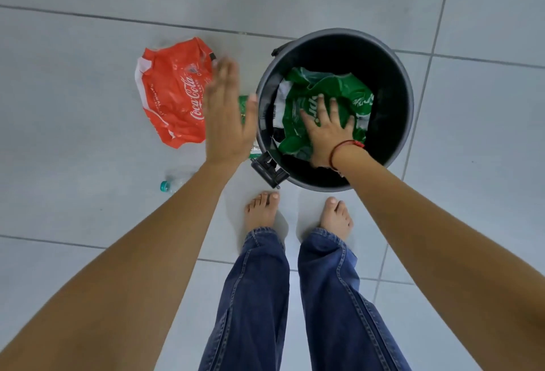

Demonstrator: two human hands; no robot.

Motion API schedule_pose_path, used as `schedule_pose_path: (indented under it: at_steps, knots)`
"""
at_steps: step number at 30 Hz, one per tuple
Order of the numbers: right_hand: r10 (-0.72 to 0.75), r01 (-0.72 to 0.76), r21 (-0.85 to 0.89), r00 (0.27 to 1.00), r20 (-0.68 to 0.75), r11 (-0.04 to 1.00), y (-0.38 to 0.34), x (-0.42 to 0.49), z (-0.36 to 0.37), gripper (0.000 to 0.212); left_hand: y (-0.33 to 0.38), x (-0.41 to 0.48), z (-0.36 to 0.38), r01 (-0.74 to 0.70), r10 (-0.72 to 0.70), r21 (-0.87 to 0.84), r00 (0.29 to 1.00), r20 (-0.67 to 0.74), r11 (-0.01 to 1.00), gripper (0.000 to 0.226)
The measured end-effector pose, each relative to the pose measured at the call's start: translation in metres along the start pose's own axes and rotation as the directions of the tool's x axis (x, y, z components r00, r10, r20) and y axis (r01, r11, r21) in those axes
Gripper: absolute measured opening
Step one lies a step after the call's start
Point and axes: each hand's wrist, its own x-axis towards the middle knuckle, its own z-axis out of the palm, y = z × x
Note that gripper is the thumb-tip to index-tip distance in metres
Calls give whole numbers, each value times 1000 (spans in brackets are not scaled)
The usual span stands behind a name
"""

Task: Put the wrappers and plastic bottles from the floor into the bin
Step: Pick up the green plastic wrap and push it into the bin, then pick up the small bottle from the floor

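A round black bin (395,81) stands on the grey tiled floor. Inside it lies a crumpled green wrapper (330,87), and my right hand (327,131) presses flat on it with fingers spread. My left hand (228,116) hovers open and flat just left of the bin's rim, holding nothing. A red Coca-Cola wrapper (174,93) lies on the floor left of that hand. A small green item (244,103) shows between my left hand and the bin, mostly hidden. A clear plastic bottle with a teal cap (172,183) lies further left, near my forearm.
My bare feet (262,211) stand just in front of the bin, jeans below. The bin has a black handle clasp (269,170) on its near side. Open tiled floor surrounds everything.
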Motion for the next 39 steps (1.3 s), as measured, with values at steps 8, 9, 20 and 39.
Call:
schedule_pose_path:
  at_steps: [8,9,20,39]
  knots:
    - [94,122,194,558,-824,973,36,-59,-24,59,-80,-52,26,434,-480,235,854,199,870,49]
    - [150,52,207,524,-839,977,42,-57,-19,61,-87,-54,35,433,-503,283,825,258,856,55]
    - [215,-151,158,526,-823,976,62,-30,16,79,-83,-110,151,714,-719,170,600,351,679,46]
    - [330,-14,389,557,-762,921,55,-44,0,53,75,-93,-22,150,-146,-9,976,162,989,59]
